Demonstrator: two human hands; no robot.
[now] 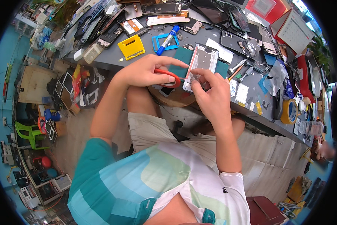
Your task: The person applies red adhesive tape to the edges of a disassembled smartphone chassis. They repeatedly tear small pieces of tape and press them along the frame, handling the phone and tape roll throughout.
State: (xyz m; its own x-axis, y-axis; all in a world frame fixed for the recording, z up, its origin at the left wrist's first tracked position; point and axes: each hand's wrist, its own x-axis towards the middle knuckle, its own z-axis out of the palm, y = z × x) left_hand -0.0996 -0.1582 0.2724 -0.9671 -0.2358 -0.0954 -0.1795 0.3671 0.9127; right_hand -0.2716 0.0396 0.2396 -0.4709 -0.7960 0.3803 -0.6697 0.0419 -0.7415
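My left hand (148, 71) is closed through the red handles of a pair of scissors (167, 77) at the near edge of a grey workbench (112, 60). My right hand (209, 92) pinches a small clear piece just right of the scissors. Both hands hover over an opened phone frame (202, 60), silvery inside, lying on a teal mat (183, 58).
The bench holds several phone parts and screens, a yellow holder (131, 47), a blue holder with a blue marker (167, 39), screwdrivers (238, 67), a yellow tape roll (288, 111) and a red box (288, 26). Green plastic chair (29, 133) and clutter on the floor at left.
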